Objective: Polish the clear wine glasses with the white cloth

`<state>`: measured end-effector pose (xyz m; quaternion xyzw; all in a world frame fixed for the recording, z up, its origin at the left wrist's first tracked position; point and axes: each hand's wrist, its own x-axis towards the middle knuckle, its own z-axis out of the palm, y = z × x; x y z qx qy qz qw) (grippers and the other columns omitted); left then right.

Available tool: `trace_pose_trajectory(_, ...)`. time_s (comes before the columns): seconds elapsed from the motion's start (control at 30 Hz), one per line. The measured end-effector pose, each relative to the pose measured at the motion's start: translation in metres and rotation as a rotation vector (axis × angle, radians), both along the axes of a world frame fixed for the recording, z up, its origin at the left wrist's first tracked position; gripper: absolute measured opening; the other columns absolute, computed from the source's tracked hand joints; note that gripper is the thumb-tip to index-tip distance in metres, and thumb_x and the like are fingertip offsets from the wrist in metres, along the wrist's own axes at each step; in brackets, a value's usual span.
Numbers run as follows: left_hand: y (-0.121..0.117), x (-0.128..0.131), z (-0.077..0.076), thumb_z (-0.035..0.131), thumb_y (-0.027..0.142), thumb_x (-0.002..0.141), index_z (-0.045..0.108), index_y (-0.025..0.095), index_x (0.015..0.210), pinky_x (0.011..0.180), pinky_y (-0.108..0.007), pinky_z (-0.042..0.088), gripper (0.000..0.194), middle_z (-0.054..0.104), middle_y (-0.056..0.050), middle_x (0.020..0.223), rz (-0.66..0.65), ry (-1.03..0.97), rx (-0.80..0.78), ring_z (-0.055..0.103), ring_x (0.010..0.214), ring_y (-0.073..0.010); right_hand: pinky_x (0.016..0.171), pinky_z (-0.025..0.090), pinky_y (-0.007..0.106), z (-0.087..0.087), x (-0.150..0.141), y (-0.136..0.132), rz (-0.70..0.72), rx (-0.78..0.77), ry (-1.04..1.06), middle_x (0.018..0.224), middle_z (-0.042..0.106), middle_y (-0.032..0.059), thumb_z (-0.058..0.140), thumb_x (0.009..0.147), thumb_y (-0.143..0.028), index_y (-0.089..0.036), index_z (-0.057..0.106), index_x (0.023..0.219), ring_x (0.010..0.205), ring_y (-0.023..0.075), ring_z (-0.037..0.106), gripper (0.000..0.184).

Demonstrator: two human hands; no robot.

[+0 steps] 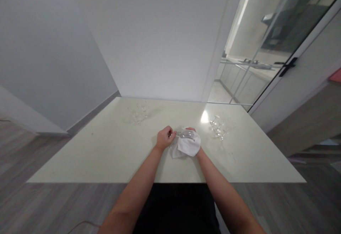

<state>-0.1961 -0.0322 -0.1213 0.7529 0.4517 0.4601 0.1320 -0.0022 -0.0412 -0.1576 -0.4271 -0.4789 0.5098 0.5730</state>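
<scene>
Over the middle of the white table a clear stemmed glass (185, 134) lies on its side in the air between my hands. My left hand (165, 137) is closed around the stem end of the glass. A white cloth (188, 145) covers most of my right hand (190, 129), which holds the cloth against the bowl of the glass. Only some fingertips of that hand show above the cloth. The loose part of the cloth hangs down to the left, near the tabletop.
On the white table (106, 155), a group of clear glasses (220, 126) stands to the right and another group of clear glasses (137, 113) at the back left. A wall backs the table. A glass-paned door with a black handle (288, 66) is at the right.
</scene>
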Motion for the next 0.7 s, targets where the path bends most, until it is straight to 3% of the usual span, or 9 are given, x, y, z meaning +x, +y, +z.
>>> trace_pose_trajectory(0.07, 0.000, 0.000, 0.000, 0.051, 0.039, 0.086, 0.046, 0.021, 0.067, 0.055, -0.025, 0.036, 0.026, 0.048, 0.002, 0.059, -0.007, 0.008, -0.012, 0.046, 0.053, -0.0120, 0.087, 0.051, 0.037, 0.004, 0.001, -0.001, -0.105, 0.020, 0.007, 0.081, 0.067, 0.0014, 0.073, 0.054, -0.040, -0.026, 0.066, 0.083, 0.084, 0.0230, 0.063, 0.033)
trace_pose_trajectory(0.17, -0.001, 0.000, 0.001, 0.054, 0.039, 0.084, 0.047, 0.021, 0.069, 0.056, -0.025, 0.035, 0.025, 0.048, 0.003, 0.059, -0.039, 0.027, -0.040, 0.046, 0.054, -0.0122, 0.084, 0.050, 0.037, 0.009, 0.002, -0.008, -0.135, 0.071, -0.018, 0.079, 0.067, 0.0022, 0.076, 0.052, -0.036, -0.024, 0.066, 0.085, 0.079, 0.0230, 0.061, 0.036)
trace_pose_trajectory(0.33, -0.005, 0.008, 0.004, 0.061, 0.041, 0.082, 0.051, 0.021, 0.081, 0.059, -0.025, 0.039, 0.023, 0.054, 0.002, 0.067, -0.135, 0.033, -0.125, 0.050, 0.060, -0.0127, 0.084, 0.051, 0.036, 0.005, -0.002, -0.016, -0.191, 0.107, 0.151, 0.097, 0.069, 0.0048, 0.075, 0.059, -0.051, -0.024, 0.061, 0.105, 0.090, 0.0227, 0.063, 0.056)
trace_pose_trajectory(0.43, -0.010, 0.018, 0.006, 0.060, 0.037, 0.083, 0.054, 0.021, 0.091, 0.064, -0.026, 0.043, 0.019, 0.060, 0.000, 0.079, -0.287, 0.085, -0.163, 0.055, 0.068, -0.0142, 0.080, 0.052, 0.037, 0.000, -0.006, -0.015, -0.155, -0.032, 0.271, 0.093, 0.070, 0.0063, 0.074, 0.062, -0.053, -0.022, 0.062, 0.098, 0.090, 0.0240, 0.064, 0.049)
trace_pose_trajectory(0.57, -0.016, 0.028, 0.007, 0.052, 0.035, 0.089, 0.059, 0.022, 0.096, 0.074, -0.028, 0.046, 0.016, 0.063, -0.005, 0.090, -0.505, 0.128, -0.142, 0.059, 0.080, -0.0172, 0.076, 0.053, 0.036, -0.002, -0.007, -0.012, -0.096, -0.081, 0.198, 0.082, 0.071, 0.0060, 0.072, 0.066, -0.053, -0.021, 0.064, 0.083, 0.083, 0.0235, 0.065, 0.037)
trace_pose_trajectory(0.63, -0.016, 0.029, 0.007, 0.043, 0.036, 0.094, 0.061, 0.021, 0.090, 0.078, -0.030, 0.046, 0.023, 0.062, -0.006, 0.087, -0.467, 0.066, -0.096, 0.058, 0.082, -0.0177, 0.075, 0.053, 0.036, -0.002, -0.005, -0.009, -0.157, -0.062, 0.185, 0.078, 0.070, 0.0045, 0.066, 0.071, -0.057, -0.022, 0.063, 0.080, 0.079, 0.0220, 0.065, 0.036)
trace_pose_trajectory(0.7, -0.013, 0.029, 0.009, 0.039, 0.038, 0.097, 0.059, 0.020, 0.083, 0.076, -0.030, 0.046, 0.031, 0.061, -0.006, 0.082, -0.307, -0.059, -0.067, 0.057, 0.080, -0.0175, 0.078, 0.054, 0.037, -0.001, -0.002, -0.007, -0.134, -0.036, 0.150, 0.079, 0.070, 0.0038, 0.058, 0.076, -0.060, -0.023, 0.063, 0.080, 0.083, 0.0220, 0.065, 0.038)
